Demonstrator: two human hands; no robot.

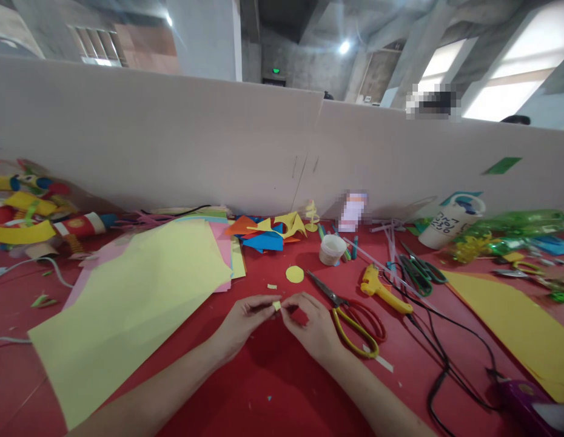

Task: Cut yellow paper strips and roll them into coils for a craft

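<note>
Small yellow paper piece [276, 306] is at center frame, a bit below the middle, pinched between both hands just above the counter [264, 388]. Left hand [242, 321]: thumb and forefinger gripping its left side. Right hand [315, 325]: thumb and forefinger closed at its right edge; remaining fingers curled loosely.

Handling, my take: light fingertip pinch, opposite edges only. Part this small will crumple under a hard squeeze. Line edges up before applying pressure, move one hand at a time, hold wrists low so they steady each other.

Looks: pale yellow, squarish, little more than fingertip size, matte. Flat or folded: can't tell, fingertips cover too much.

Beyond it: scissors [339, 300] right of the right hand, handles toward the bottom of the frame, blades pointing up-left. Thin pale strip [271, 286] lies just above the fingertips, yellow paper disc [295, 274] up and right of that. Yellow glue gun [386, 292] right of center. Farther up, white cup [333, 250], then colored paper scraps [264, 237] near the partition [195, 145].
</note>
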